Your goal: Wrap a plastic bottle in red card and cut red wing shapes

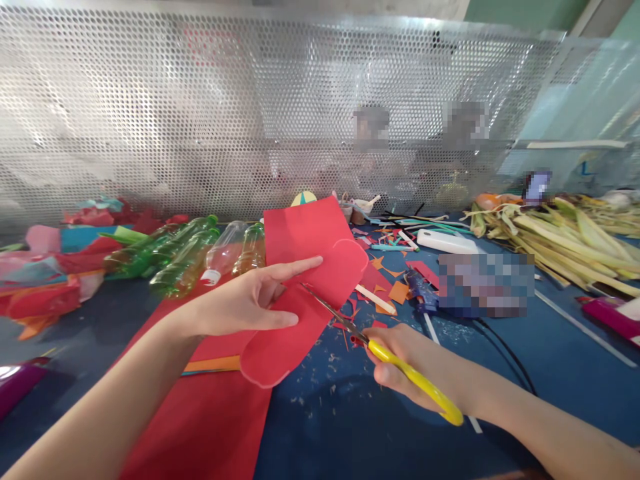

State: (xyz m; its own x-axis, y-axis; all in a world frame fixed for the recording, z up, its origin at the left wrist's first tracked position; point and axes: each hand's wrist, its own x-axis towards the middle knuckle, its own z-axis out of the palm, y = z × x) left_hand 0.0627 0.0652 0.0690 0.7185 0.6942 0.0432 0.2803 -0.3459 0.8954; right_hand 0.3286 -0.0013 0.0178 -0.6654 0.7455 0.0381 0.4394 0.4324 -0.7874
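A red paper sheet [310, 233] with a rounded shape outlined on it is held up above the table. My left hand [245, 297] grips it from the left, index finger and thumb lying over its front. In my right hand [410, 360] is a pair of yellow-handled scissors [413, 380]. The blades reach up and left to the paper's middle, close to my left fingertips. Under my left arm lies a larger red sheet [200, 427], with an orange strip [215, 363] above it.
Plastic bottles [185, 257] and crumpled coloured paper [60, 267] lie at left. Orange scraps [399, 292], a glue gun [423, 290] with a black cable and a white box [447, 241] are right of centre. Dried husks [565, 240] lie far right, before a perforated metal screen [200, 120].
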